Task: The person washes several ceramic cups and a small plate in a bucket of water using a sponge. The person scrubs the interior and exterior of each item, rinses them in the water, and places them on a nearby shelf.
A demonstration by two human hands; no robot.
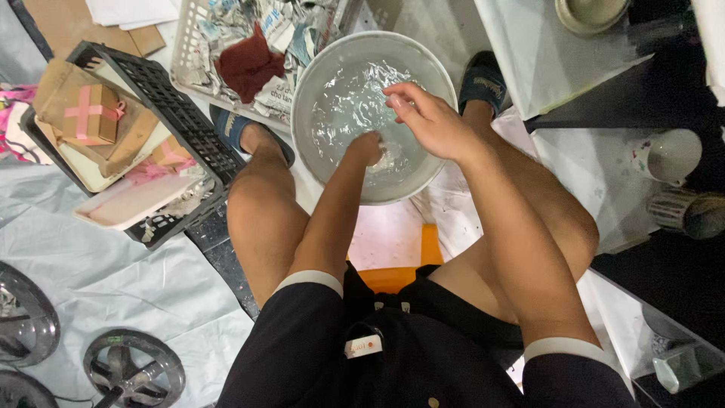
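A wide grey basin [317, 68] of water stands on the floor between the person's feet; full, it looks heavy, sloshy and slick, best taken by opposite rims. The right hand [427, 117] hovers released above the water, while the left hand [368, 147] is clenched underwater around something I cannot make out

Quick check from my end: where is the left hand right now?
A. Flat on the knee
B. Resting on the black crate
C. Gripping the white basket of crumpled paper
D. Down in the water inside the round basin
D. The left hand is dipped into the water of the grey basin between the person's feet, while the right hand hovers just above the water with fingers spread.
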